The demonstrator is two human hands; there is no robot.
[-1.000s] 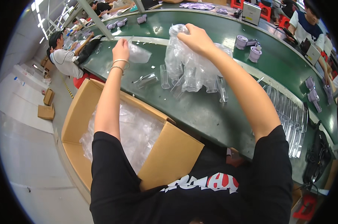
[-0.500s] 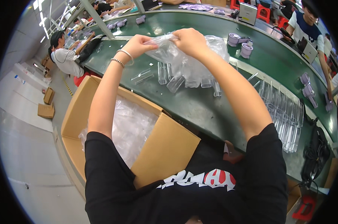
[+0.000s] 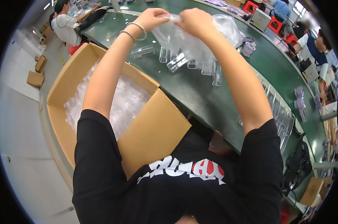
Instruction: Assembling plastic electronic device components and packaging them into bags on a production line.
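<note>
Both of my hands are raised over the green worktable, pinching the gathered top of a clear plastic bag (image 3: pixel 187 43). My left hand (image 3: pixel 151 20), with bangles at its wrist, grips the bag's edge between thumb and fingers. Close beside it, my right hand (image 3: pixel 195 23) is closed on the same edge, its fingertips partly hidden. The bag hangs down toward several clear plastic tubes or cases (image 3: pixel 177 62) lying on the table; whether some are inside it I cannot tell. A separate clear case (image 3: pixel 142 52) lies below my left wrist.
An open cardboard box (image 3: pixel 157 130) filled with clear plastic bags (image 3: pixel 129 100) stands at my left. Rows of clear cases (image 3: pixel 279 112) lie beyond my right forearm. Purple parts (image 3: pixel 248 48) sit on the green conveyor (image 3: pixel 269 61). Co-workers sit at far left and right.
The view has tipped and shifted, so my hands, the bag and the table sit higher in the picture. My fingers still hold the bag's top, the hands slightly closer together.
</note>
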